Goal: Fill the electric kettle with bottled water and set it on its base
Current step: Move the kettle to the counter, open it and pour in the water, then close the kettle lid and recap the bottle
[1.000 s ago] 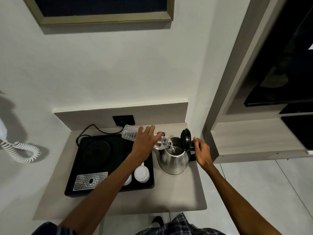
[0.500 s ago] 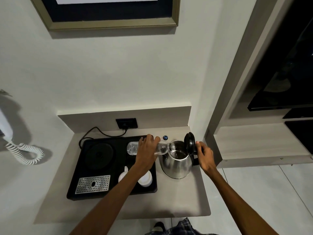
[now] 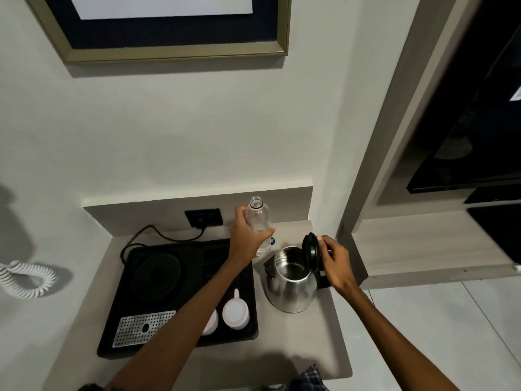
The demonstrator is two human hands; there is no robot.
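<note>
A steel electric kettle [image 3: 290,289] stands on the grey counter [image 3: 310,342], right of the black tray [image 3: 180,345]. Its black lid [image 3: 310,249] is raised upright, and water shows inside. My right hand [image 3: 334,261] rests on the lid's back near the handle. My left hand [image 3: 248,238] grips a clear plastic bottle [image 3: 258,214], upright and uncapped, behind and left of the kettle. A small blue cap [image 3: 272,240] lies on the counter by the bottle. The round black kettle base [image 3: 159,270] sits bare in the tray's back left.
White cups [image 3: 235,311] and a perforated metal drip grate [image 3: 141,327] lie at the tray's front. A cord [image 3: 158,235] runs to the wall socket [image 3: 204,217]. A coiled phone cord [image 3: 25,277] hangs at left. A wall corner and shelving [image 3: 423,249] stand close on the right.
The bottle was tipped sideways over the kettle's mouth; my left hand has swung it upright and back toward the wall. My right hand has shifted from the handle to the lid.
</note>
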